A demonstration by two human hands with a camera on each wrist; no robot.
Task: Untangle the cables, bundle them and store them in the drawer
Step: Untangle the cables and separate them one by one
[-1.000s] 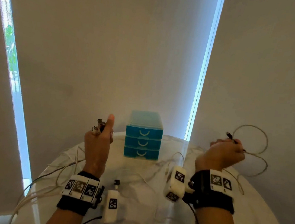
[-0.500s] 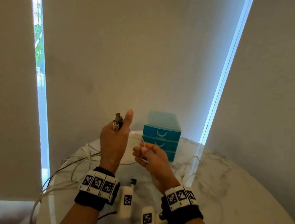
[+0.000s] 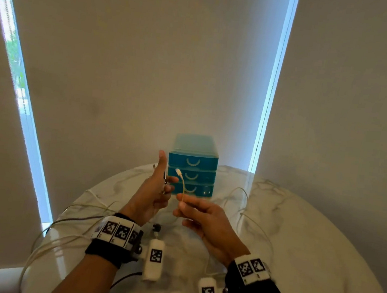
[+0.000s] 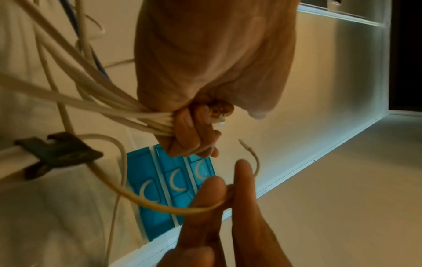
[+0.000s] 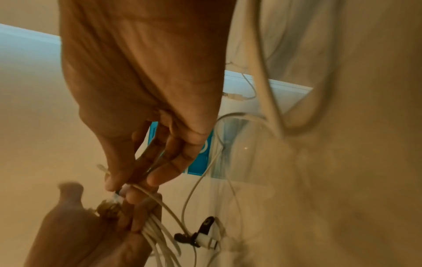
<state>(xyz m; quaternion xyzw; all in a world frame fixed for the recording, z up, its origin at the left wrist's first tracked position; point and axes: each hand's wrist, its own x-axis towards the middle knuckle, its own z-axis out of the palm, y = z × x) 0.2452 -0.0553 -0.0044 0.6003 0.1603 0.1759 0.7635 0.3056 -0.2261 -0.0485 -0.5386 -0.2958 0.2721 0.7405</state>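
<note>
My left hand point(image 3: 158, 190) is raised over the table with its thumb up, its fingers curled round the ends of several white cables point(image 4: 109, 101); their plugs point(image 4: 218, 112) stick out past the fingers. Those cables trail off left over the table edge point(image 3: 62, 227). My right hand point(image 3: 194, 211) pinches one thin cream cable point(image 3: 183, 188) just below its white plug point(image 3: 179, 171), which points up close to the left fingers. The blue three-drawer box point(image 3: 192, 165) stands behind both hands, all drawers closed.
The round marble table point(image 3: 297, 242) carries more loose cable loops point(image 3: 241, 200) to the right of the drawers. A black clip point(image 4: 57, 151) sits on a cable near the left wrist. Blinds and bright window strips stand behind.
My right hand has swung in from the far right to the middle, next to the left hand, and now holds a short cable end upright. The left hand has tilted and lowered slightly.
</note>
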